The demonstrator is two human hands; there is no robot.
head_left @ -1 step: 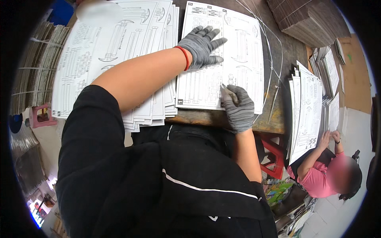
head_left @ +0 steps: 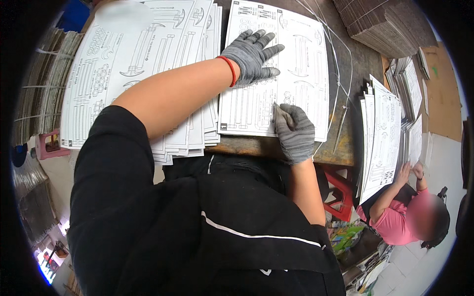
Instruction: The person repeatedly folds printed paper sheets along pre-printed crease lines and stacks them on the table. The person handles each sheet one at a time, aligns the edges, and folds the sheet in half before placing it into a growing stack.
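Observation:
My left hand (head_left: 250, 57), in a grey glove with a red band at the wrist, lies flat with fingers spread on a white printed sheet (head_left: 242, 116). Line drawings of parts cover that sheet. Lower on the same sheet, my right hand (head_left: 295, 132), also gloved in grey, has its thumb and forefinger pinched together against the paper near its middle. Whatever is between those fingertips, if anything, is too small to make out. Beneath my left forearm, an overlapping stack of similar printed sheets (head_left: 116, 49) spreads across the table's left side.
Loose pale strapping (head_left: 337, 74) lies on the dark worktable (head_left: 353, 140) beside the sheet. Cardboard stacks (head_left: 382, 24) stand at the far right, and a strapped bundle (head_left: 47, 89) at the left. Near more printed sheets (head_left: 382, 143), a co-worker in pink (head_left: 395, 227) works at the right.
My right hand has shifted slightly left and up, with thumb and forefinger closer together. The top sheet of the left stack has slid a little left. My left hand stays nearly in place.

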